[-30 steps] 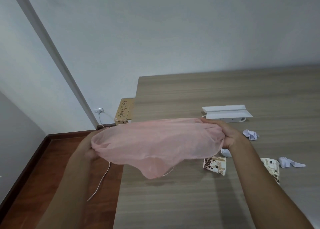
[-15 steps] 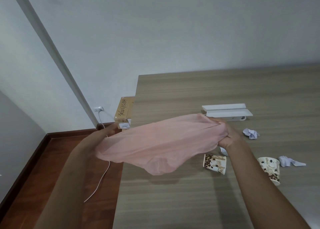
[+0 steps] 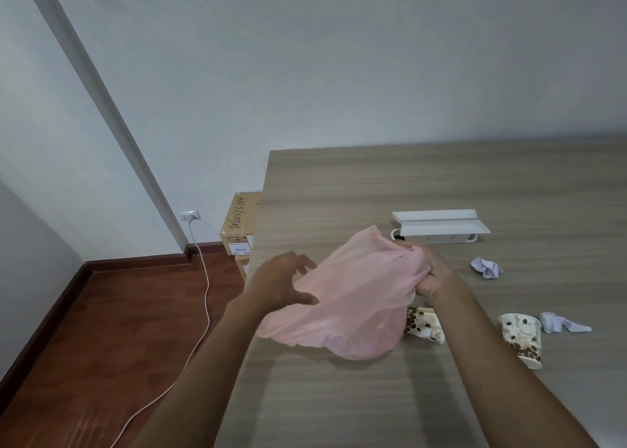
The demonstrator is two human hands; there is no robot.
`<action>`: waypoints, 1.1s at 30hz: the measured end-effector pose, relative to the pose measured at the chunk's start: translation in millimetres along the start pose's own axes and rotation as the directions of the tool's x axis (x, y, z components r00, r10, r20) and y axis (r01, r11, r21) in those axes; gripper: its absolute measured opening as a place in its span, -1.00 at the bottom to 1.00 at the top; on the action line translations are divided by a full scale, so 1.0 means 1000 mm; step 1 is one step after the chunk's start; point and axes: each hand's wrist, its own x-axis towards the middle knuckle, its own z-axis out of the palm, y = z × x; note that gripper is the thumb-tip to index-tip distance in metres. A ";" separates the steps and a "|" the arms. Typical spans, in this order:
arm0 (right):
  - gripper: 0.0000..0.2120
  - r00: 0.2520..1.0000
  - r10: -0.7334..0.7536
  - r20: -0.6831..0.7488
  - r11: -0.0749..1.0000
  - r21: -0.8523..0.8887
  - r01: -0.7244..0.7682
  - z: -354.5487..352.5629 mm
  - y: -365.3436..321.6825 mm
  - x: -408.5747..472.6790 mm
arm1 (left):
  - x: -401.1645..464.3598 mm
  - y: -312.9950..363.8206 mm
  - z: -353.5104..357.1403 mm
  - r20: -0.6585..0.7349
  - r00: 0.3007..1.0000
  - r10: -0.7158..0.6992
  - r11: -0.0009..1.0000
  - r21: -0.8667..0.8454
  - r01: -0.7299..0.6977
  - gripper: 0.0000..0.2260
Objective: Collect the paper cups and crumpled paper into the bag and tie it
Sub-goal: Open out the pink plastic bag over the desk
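Pink bag (image 3: 353, 298) bunched in right hand (image 3: 429, 271), hiding cup (image 3: 424, 323); left hand (image 3: 278, 283) spread, empty.

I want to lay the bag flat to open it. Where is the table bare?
Bare: the near strip below the pink bag, and the far stretch behind the white tray. Crowded: right side, with two paper cups and crumpled papers.

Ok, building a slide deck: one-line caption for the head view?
Right hand bunches a pink bag above the table; left hand open; cups and crumpled paper uncollected.
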 end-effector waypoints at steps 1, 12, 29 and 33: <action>-0.57 1.000 -0.001 0.003 1.000 0.008 0.001 -0.001 0.001 -0.001 | 0.002 0.003 0.009 -0.012 1.000 0.007 1.000 0.003 -0.007 -0.50; -0.87 0.994 -0.110 -0.005 0.972 -0.207 0.106 -0.003 -0.014 -0.015 | 0.009 0.016 0.013 -0.325 0.930 -0.169 0.944 -0.323 0.059 -0.87; -0.49 0.957 -0.208 0.202 -0.460 -0.884 0.086 0.037 0.048 0.003 | 0.012 -0.018 -0.064 -0.432 0.806 -0.405 0.884 -0.409 0.225 -0.96; -0.09 0.989 -0.116 0.089 -0.673 -0.740 -0.012 0.022 0.040 0.003 | 0.000 -0.050 -0.074 -0.441 0.731 -0.521 0.852 -0.307 0.423 -0.93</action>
